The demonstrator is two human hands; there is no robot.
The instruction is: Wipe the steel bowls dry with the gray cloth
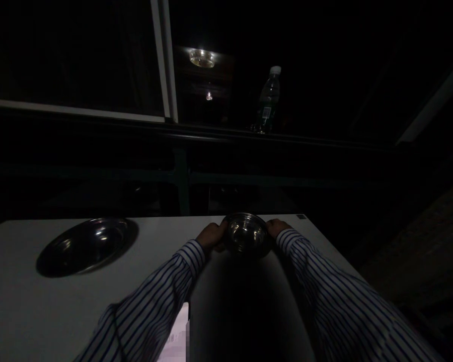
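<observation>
A small shiny metal bowl (246,234) is at the far edge of the white table, held from both sides. My left hand (212,236) is closed on its left rim, with the thumb near the top. On the opposite side my right hand (277,228) grips the rim, its fingers partly hidden by the bowl and the dark. The bowl's inside faces me and nothing shows in it. Whether its base touches the table I cannot tell.
To the left, a large oval metal platter (85,246) lies on the white table (151,251). Beyond the table stands a plastic bottle (269,98) with a white cap, near a window frame (165,60). Part of a lit screen (176,337) shows below my left sleeve.
</observation>
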